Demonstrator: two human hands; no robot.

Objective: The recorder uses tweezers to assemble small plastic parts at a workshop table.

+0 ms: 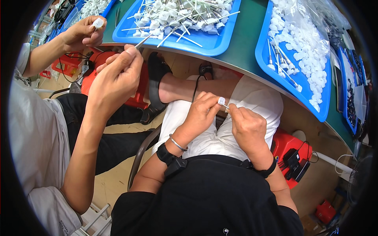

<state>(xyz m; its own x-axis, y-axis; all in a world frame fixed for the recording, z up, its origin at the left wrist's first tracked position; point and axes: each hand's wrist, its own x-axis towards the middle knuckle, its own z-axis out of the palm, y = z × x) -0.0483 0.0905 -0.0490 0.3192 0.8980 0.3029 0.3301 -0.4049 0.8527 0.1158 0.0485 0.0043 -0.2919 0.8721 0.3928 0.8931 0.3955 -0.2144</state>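
Above my lap, my left hand (201, 114) pinches a small white plastic piece (221, 101) between thumb and fingertips. My right hand (249, 125) is closed on a thin pale stick (226, 106), whose tip meets the white piece. Most of that stick is covered by my fingers, so whether it is a tool or a part does not show. Beyond my hands a blue tray (220, 47) stands on the table, heaped with white plastic pieces and thin sticks. Another blue tray (323, 106), to the right, holds loose white pieces and several sticks.
On my left a co-worker holds tweezers (143, 41) in one hand and a round white piece (98, 23) in the other. The green table's edge (236, 69) runs across beyond my knees. A red stool (281, 147) with a black cabled device stands at my right.
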